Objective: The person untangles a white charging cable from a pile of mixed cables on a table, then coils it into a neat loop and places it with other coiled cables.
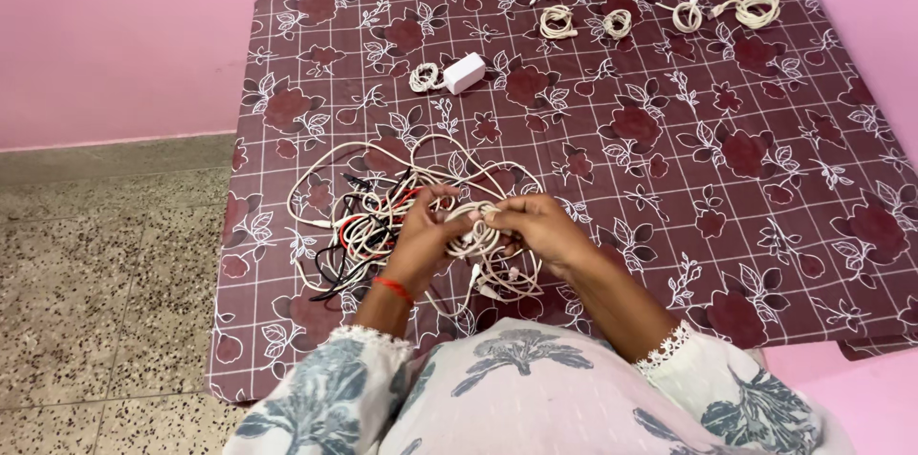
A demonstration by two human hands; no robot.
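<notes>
a room in a home: plain pink walls (124, 34) beyond the hands, a speckled terrazzo floor (96, 273) to their left, and under them a low mattress covered in a maroon floral bedsheet (746, 226), strewn with household charging cables (382, 216).

Both forearms reach forward and angle inward, so the hands meet at the middle. The left hand (424, 230), a red thread at its wrist, curls its fingers closed; the right hand (537, 226) seems pinched shut, fingertips facing the left.
</notes>
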